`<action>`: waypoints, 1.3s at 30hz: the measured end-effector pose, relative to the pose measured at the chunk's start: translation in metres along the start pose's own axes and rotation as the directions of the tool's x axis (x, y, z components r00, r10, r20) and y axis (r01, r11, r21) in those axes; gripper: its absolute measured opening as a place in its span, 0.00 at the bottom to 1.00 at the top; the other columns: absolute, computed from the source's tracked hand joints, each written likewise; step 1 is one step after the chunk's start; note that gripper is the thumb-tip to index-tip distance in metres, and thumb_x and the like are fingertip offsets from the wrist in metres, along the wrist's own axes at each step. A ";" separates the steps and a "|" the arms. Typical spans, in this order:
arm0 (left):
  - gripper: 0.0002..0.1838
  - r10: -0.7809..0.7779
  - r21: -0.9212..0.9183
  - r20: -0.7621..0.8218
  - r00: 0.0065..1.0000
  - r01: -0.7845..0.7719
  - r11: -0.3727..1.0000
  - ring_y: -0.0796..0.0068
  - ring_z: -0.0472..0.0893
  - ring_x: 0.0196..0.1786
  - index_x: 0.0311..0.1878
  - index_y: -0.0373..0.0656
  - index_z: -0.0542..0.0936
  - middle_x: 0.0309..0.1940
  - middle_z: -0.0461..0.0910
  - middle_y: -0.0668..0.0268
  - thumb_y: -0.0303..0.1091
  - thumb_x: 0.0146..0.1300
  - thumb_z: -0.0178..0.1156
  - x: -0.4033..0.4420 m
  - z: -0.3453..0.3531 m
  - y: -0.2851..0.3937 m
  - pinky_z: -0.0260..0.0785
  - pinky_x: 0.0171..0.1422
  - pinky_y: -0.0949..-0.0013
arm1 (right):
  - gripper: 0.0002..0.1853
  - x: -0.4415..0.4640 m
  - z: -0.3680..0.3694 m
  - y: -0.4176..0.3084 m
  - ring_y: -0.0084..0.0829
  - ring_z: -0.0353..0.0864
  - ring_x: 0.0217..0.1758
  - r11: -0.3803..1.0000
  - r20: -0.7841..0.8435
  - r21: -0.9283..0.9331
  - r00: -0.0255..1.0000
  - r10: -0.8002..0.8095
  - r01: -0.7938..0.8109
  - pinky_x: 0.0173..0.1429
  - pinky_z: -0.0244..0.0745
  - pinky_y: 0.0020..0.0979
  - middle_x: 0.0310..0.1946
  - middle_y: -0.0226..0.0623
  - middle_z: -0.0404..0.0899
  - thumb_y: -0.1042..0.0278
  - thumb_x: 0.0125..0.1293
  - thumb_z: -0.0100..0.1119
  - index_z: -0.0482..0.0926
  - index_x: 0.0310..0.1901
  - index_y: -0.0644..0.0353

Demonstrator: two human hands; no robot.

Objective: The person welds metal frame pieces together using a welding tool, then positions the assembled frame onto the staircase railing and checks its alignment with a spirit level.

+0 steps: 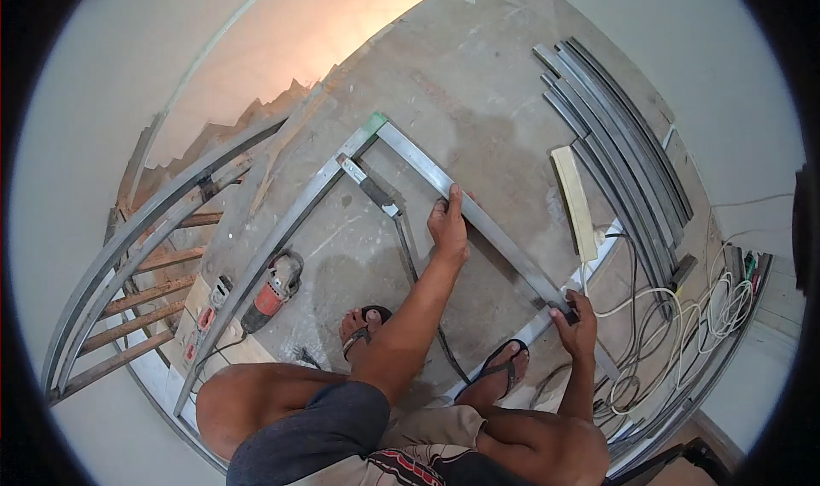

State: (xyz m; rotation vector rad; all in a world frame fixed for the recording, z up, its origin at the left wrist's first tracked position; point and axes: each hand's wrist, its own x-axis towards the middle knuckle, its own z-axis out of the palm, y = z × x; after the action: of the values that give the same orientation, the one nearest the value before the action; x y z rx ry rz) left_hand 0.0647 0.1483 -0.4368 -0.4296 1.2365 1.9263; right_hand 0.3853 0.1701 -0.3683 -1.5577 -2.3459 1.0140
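My left hand (448,228) is closed around a silver square metal tube (495,230), with the thumb along its top. My right hand (577,322) grips the near end of this tube; a small dark piece shows by its fingers, too unclear to name. At its far end the tube meets a long metal tube (299,204) at a corner with a green patch (374,125). Beside that corner, a clamp-like metal tool (367,185) with a dark cable lies against the long tube. Another metal tube (531,330) lies under the near end.
A red and grey angle grinder (270,295) lies to the left, near a metal frame with rusty bars (158,302). At right are several stacked metal tubes (628,166), a cream power strip (574,204) and tangled cables (683,332). My sandalled feet (500,371) are close to the work.
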 end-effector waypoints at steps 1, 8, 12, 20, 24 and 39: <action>0.17 0.005 0.009 0.005 1.000 -0.005 1.000 0.70 0.82 0.40 0.43 0.37 0.78 0.37 0.83 0.62 0.44 0.73 0.62 -0.002 0.000 0.002 0.75 0.47 0.65 | 0.29 -0.005 -0.008 0.007 0.44 0.82 0.49 0.999 -0.030 0.041 0.999 0.036 -0.034 0.56 0.76 0.38 0.46 0.46 0.81 0.58 0.54 0.77 0.80 0.55 0.63; 0.24 -0.095 0.173 -0.032 0.995 0.099 0.980 0.64 0.80 0.49 0.50 0.41 0.81 0.43 0.82 0.62 0.55 0.73 0.55 0.044 -0.039 -0.023 0.72 0.57 0.58 | 0.19 -0.080 -0.056 0.058 0.44 0.83 0.47 0.977 -0.429 0.031 0.880 0.205 -0.212 0.56 0.76 0.38 0.43 0.48 0.83 0.63 0.61 0.72 0.81 0.50 0.66; 0.28 -0.112 0.163 0.118 0.987 0.092 0.982 0.62 0.80 0.55 0.57 0.43 0.78 0.51 0.82 0.61 0.60 0.74 0.50 0.057 -0.048 -0.019 0.72 0.65 0.54 | 0.17 -0.140 -0.069 0.088 0.47 0.84 0.45 0.920 -0.630 0.004 0.713 0.307 -0.393 0.50 0.78 0.40 0.40 0.47 0.83 0.59 0.63 0.69 0.82 0.47 0.63; 0.31 -0.068 0.283 0.272 0.960 -0.012 0.959 0.60 0.82 0.54 0.53 0.39 0.79 0.49 0.83 0.57 0.62 0.75 0.46 0.062 -0.045 -0.003 0.74 0.63 0.52 | 0.12 -0.254 -0.073 0.148 0.41 0.85 0.41 0.752 -0.848 0.090 0.345 0.401 -0.653 0.47 0.79 0.38 0.38 0.47 0.83 0.64 0.66 0.64 0.82 0.46 0.63; 0.31 -0.067 0.312 0.208 0.976 -0.001 0.950 0.59 0.82 0.54 0.52 0.39 0.79 0.48 0.83 0.56 0.61 0.75 0.46 0.042 -0.031 -0.001 0.75 0.63 0.51 | 0.12 -0.305 -0.083 0.190 0.41 0.86 0.41 0.497 -0.796 0.225 0.136 0.590 -0.838 0.46 0.79 0.38 0.38 0.47 0.83 0.64 0.67 0.61 0.82 0.44 0.64; 0.26 -0.110 0.156 0.043 0.993 0.102 0.983 0.64 0.79 0.50 0.53 0.43 0.78 0.44 0.81 0.64 0.59 0.72 0.55 0.052 -0.040 -0.017 0.72 0.60 0.57 | 0.19 -0.345 -0.004 0.187 0.55 0.75 0.52 0.757 -0.585 0.004 0.613 0.531 -0.653 0.62 0.67 0.47 0.47 0.56 0.76 0.65 0.71 0.56 0.74 0.56 0.69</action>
State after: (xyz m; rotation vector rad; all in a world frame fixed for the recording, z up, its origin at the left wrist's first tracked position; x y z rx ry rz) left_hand 0.0400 0.1393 -0.4996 -0.3560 1.2916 1.7288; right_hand 0.6847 -0.0814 -0.3974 -2.4116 -1.5702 0.2724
